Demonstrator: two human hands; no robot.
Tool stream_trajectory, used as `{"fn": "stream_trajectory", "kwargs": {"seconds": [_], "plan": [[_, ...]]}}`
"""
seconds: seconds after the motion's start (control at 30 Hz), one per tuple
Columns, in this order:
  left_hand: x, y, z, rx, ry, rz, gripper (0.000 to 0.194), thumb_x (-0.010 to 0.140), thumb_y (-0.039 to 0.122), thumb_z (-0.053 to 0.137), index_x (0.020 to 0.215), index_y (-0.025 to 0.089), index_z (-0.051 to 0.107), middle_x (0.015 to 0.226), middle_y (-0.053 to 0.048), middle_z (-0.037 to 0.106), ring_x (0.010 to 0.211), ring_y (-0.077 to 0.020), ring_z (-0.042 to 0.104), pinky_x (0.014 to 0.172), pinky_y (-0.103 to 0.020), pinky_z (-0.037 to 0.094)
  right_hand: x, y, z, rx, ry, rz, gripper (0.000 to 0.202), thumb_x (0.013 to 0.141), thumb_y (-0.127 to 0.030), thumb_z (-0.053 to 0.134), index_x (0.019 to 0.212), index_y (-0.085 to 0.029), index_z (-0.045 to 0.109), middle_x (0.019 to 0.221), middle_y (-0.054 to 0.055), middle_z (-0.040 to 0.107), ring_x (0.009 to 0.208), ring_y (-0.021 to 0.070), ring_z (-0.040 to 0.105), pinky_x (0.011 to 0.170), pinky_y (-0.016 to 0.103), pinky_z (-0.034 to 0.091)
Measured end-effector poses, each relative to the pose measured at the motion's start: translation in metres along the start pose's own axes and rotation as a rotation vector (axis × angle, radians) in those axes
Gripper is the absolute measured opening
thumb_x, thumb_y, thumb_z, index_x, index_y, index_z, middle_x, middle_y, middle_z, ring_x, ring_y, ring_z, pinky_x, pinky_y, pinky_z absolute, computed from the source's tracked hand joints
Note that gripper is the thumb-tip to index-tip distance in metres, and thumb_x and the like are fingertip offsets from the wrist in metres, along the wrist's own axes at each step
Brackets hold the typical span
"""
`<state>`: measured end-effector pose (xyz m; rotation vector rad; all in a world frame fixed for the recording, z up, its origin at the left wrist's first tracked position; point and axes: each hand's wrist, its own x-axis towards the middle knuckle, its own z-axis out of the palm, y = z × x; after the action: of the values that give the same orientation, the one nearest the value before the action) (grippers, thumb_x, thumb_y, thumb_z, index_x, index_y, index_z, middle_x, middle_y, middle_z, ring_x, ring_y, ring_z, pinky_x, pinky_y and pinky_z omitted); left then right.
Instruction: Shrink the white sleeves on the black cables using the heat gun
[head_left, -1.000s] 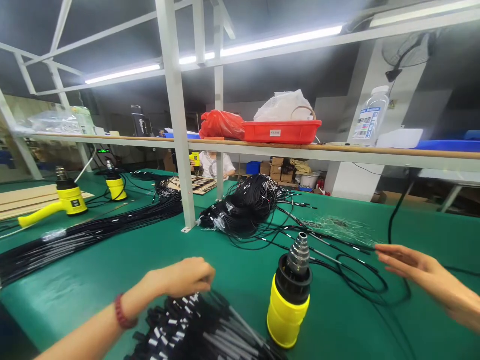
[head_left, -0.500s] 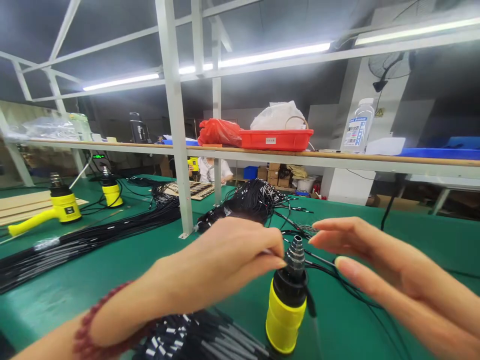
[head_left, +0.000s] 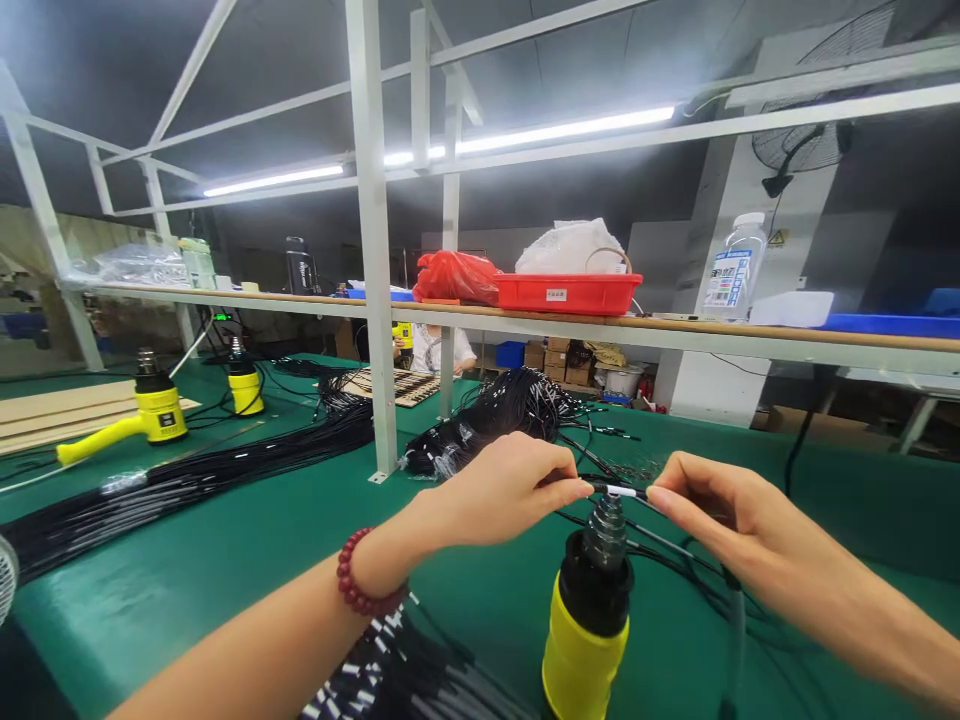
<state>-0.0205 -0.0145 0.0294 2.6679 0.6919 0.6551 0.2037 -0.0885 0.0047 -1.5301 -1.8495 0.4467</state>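
Note:
A yellow and black heat gun (head_left: 589,630) stands upright on the green table (head_left: 225,560), its metal nozzle pointing up. Just above the nozzle a thin black cable with a white sleeve (head_left: 621,491) is stretched level. My left hand (head_left: 502,488) pinches the cable on the left of the sleeve. My right hand (head_left: 712,505) pinches it on the right. Below my left forearm lies a bundle of black cables with white sleeves (head_left: 390,670). A red bead bracelet sits on my left wrist.
A heap of black cables (head_left: 495,420) lies behind my hands, and long cable bundles (head_left: 187,480) run left. Two more yellow heat guns (head_left: 150,415) stand far left. A white frame post (head_left: 379,300) rises mid-table. A red tray (head_left: 566,292) and bottle (head_left: 735,265) sit on the shelf; a person works beyond.
My left hand rose from the cable bundle with one cable. My right hand came in from the right and took its other end. Both now hold it over the nozzle.

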Motion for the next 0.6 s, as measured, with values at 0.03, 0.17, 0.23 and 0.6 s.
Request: {"fn": "stream_trajectory", "kwargs": {"seconds": [0.03,0.17,0.23,0.6], "plan": [[0.0,-0.004,0.002,-0.013,0.0,-0.003,0.029,0.097,0.029,0.054,0.072,0.015,0.057,0.059,0.007,0.046,0.056,-0.008,0.036,0.051,-0.021,0.026,0.002,0.0,0.001,-0.006,0.006,0.005,0.044,0.091,-0.063,0.043,0.072,-0.024,0.05,0.066,-0.003,0.043,0.062,0.016,0.035,0.053,0.027,0.03],[0.003,-0.013,0.011,-0.108,0.017,-0.035,0.035,0.099,0.034,0.049,0.07,0.016,0.052,0.06,0.007,0.043,0.056,-0.0082,0.035,0.051,-0.022,0.026,0.009,-0.001,0.003,-0.049,0.049,0.018,0.043,0.088,-0.06,0.046,0.067,-0.023,0.046,0.064,-0.003,0.043,0.06,0.0153,0.035,0.053,0.027,0.029],[0.004,-0.016,0.016,-0.18,0.028,-0.061,0.035,0.1,0.033,0.045,0.072,0.016,0.055,0.062,0.006,0.048,0.056,-0.0081,0.039,0.052,-0.021,0.029,0.012,0.0,0.004,-0.074,0.058,0.028,0.041,0.086,-0.059,0.047,0.066,-0.023,0.045,0.063,-0.004,0.043,0.059,0.015,0.034,0.052,0.027,0.028],[0.01,-0.023,0.024,-0.262,0.105,-0.134,0.027,0.094,0.035,0.054,0.075,0.016,0.059,0.065,0.004,0.056,0.059,-0.0104,0.043,0.052,-0.023,0.031,0.019,0.001,0.005,-0.116,0.091,-0.002,0.037,0.085,-0.052,0.048,0.063,-0.023,0.044,0.06,-0.003,0.044,0.056,0.0146,0.036,0.048,0.026,0.029]]}}
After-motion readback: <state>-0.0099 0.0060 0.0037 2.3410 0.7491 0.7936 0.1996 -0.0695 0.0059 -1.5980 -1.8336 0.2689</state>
